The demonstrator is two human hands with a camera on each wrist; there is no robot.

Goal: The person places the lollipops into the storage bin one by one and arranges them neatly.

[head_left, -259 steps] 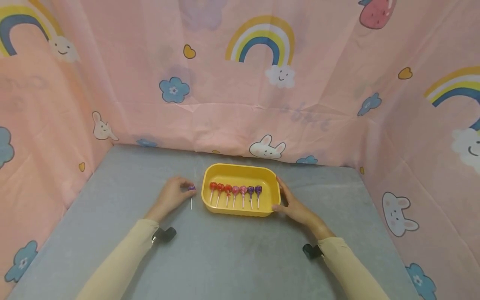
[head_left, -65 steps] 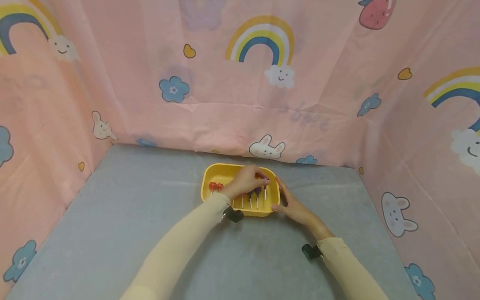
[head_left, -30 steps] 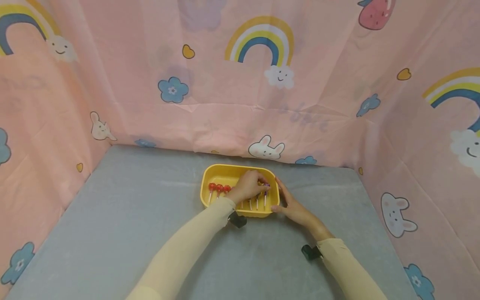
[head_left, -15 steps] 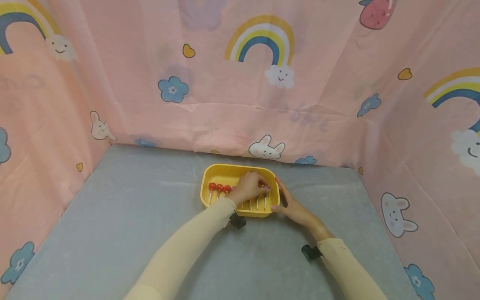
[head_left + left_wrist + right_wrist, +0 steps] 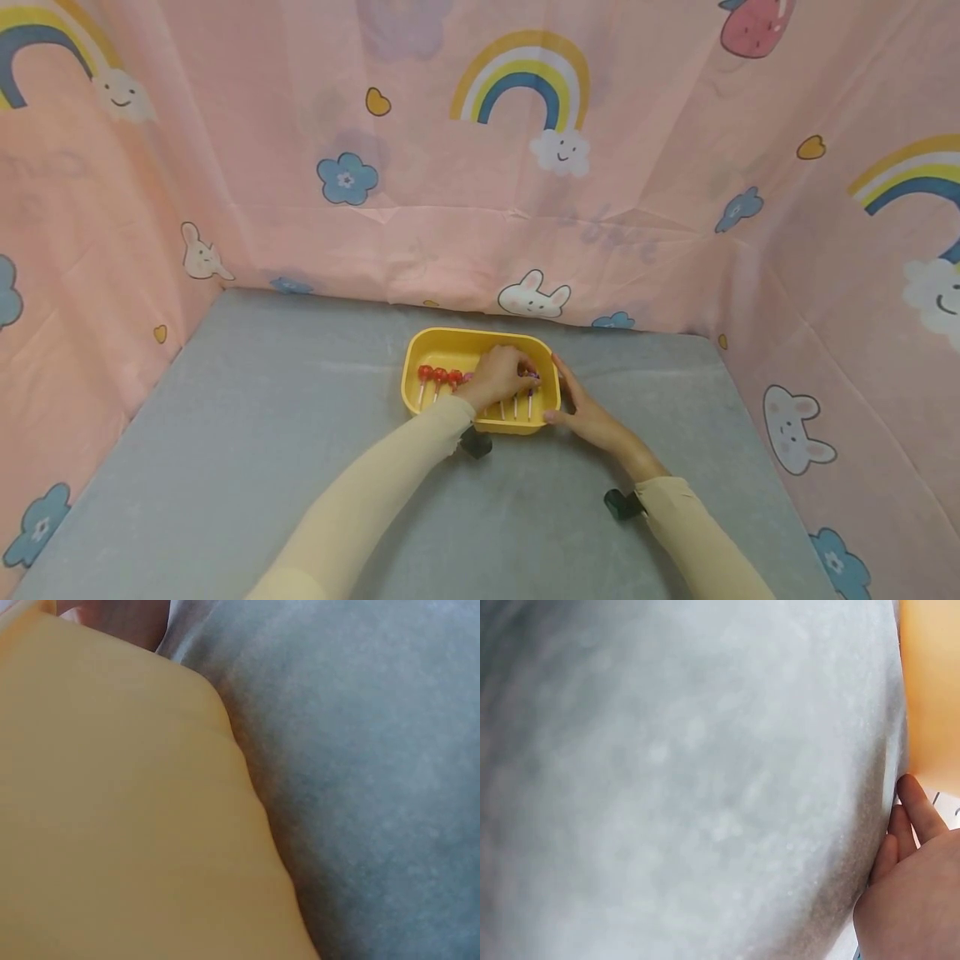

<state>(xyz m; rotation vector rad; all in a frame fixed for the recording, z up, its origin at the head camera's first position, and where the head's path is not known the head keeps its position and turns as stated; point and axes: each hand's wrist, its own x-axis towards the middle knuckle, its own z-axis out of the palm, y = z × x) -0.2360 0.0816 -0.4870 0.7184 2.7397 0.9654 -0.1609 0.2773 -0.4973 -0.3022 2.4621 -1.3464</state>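
A yellow plastic tray (image 5: 431, 340) stands on the table, with several lollipops lying side by side in it. Red lollipops (image 5: 440, 377) are at the left, then a partly covered pink lollipop (image 5: 468, 377). My left hand (image 5: 495, 375) reaches in and pinches the purple lollipop (image 5: 530, 406) at the row's right end by its head; its white stick points toward me. That hand hides the middle of the row. My right hand (image 5: 596, 418) holds the tray's right end, thumb at the front corner and fingers along the side. The right wrist view shows these fingers (image 5: 922, 810) against the yellow wall.
A grey cloth covers the table (image 5: 225, 433). Pink printed curtains (image 5: 420, 242) enclose it at the back and on both sides, the back one close behind the tray. The tray's outer wall (image 5: 135, 787) fills much of the left wrist view.
My left hand has carried the purple lollipop from the table left of the tray to the row's right end, then lowered it slightly toward me. My right hand has stayed on the tray.
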